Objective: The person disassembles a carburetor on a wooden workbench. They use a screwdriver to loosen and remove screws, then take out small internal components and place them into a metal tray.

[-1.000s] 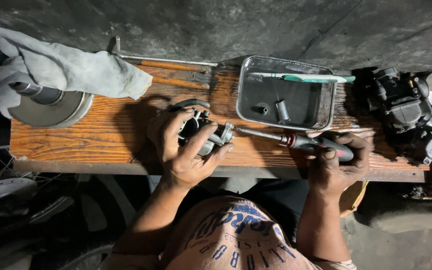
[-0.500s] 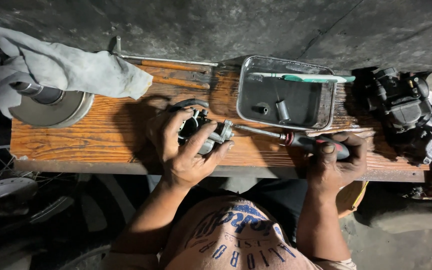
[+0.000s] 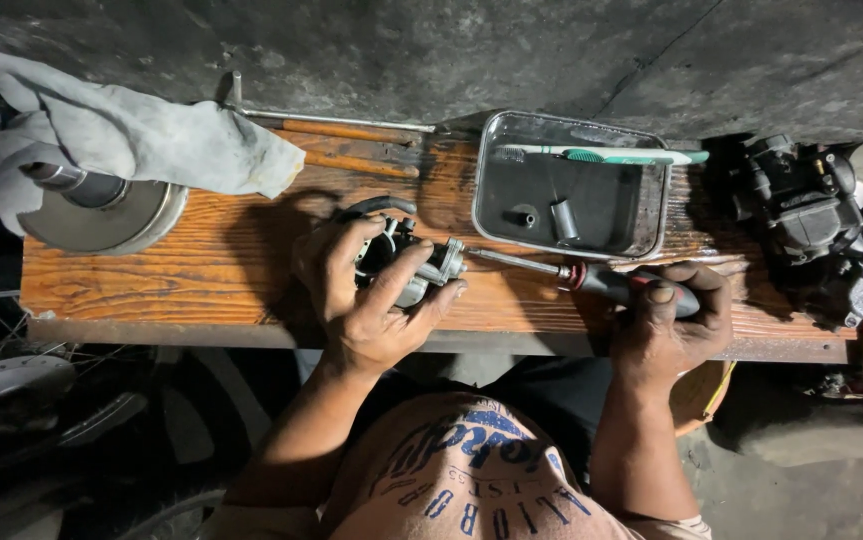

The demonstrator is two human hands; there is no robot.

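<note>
Head view: left hand (image 3: 371, 300) is gripping what looks like a carburetor (image 3: 413, 262) near the surface (image 3: 151, 280) edge; right hand (image 3: 666, 320) is clenching a screwdriver (image 3: 591, 280) beside the tray (image 3: 571, 240).

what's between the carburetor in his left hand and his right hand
In the head view, the screwdriver bridges it: its metal shaft runs from the right hand to the carburetor over bare wooden bench.

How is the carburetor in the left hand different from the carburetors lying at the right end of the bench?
The carburetor is gripped by the left hand, with the screwdriver from the right hand meeting it; the carburetors on the bench lie untouched. The held one is single; those lie clustered. Both look like dirty metal.
</note>
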